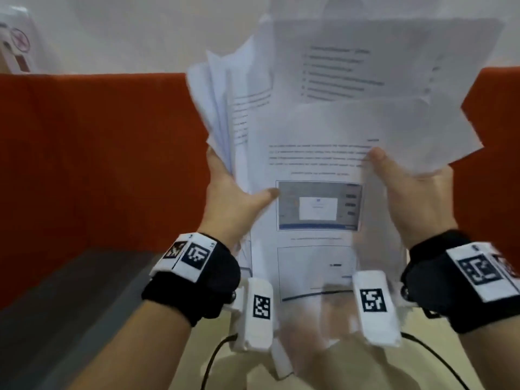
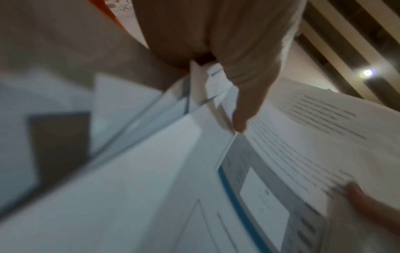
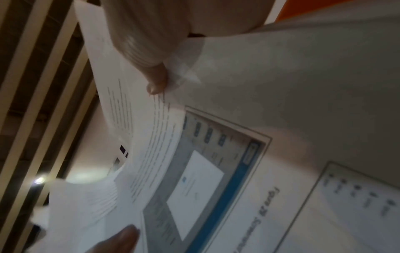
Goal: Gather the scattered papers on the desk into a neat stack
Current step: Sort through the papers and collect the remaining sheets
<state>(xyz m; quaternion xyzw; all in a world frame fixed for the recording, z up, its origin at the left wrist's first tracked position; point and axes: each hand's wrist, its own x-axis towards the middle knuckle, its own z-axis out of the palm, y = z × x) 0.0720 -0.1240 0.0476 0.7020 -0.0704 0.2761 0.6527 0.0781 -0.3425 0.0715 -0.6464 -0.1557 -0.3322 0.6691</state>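
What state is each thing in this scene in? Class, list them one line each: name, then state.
papers: lifted upright in both hands, fanned out, edges uneven, not yet a neat stack.
left hand: grips the papers' left edge, thumb on the front sheet.
right hand: grips the papers' right edge, thumb on the front sheet.
front sheet: faces the person, printed side showing.
orange partition: standing upright behind the papers.

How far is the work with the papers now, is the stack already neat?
Done: the papers are gathered and lifted. In hand: the left hand and right hand grip them at the sides. Left: the sheets fan out unevenly, so squaring the edges and laying the stack down remain.
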